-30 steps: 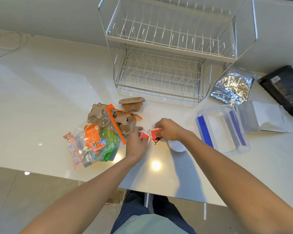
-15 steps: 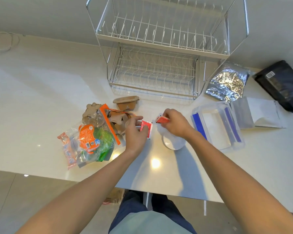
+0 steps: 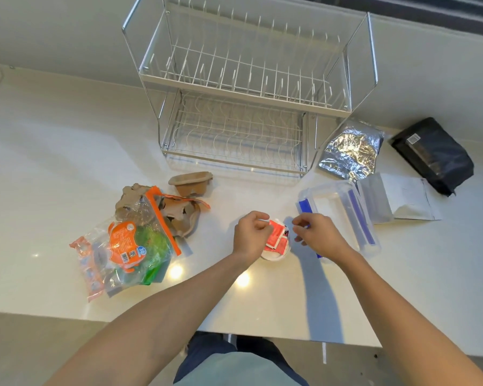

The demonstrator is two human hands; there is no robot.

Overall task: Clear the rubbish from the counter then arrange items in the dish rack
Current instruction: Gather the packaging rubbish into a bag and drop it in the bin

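Red sauce sachets point(image 3: 276, 236) sit in the small white dish point(image 3: 273, 253) on the tabletop point(image 3: 53, 162), just in front of the dish rack point(image 3: 234, 107). Left hand point(image 3: 250, 235) grip is curled, fingertips touching a sachet edge; a firm pinch can't be confirmed. Right hand point(image 3: 317, 234) grip is loosely curled, apparently empty. Sachets look light, floppy and slick: pinch a sealed edge, not the filled middle.

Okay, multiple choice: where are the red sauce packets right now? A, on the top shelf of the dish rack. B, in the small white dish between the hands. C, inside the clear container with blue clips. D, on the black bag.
B: the red sauce packets lie piled in the small white dish on the counter, between the left hand and right hand.
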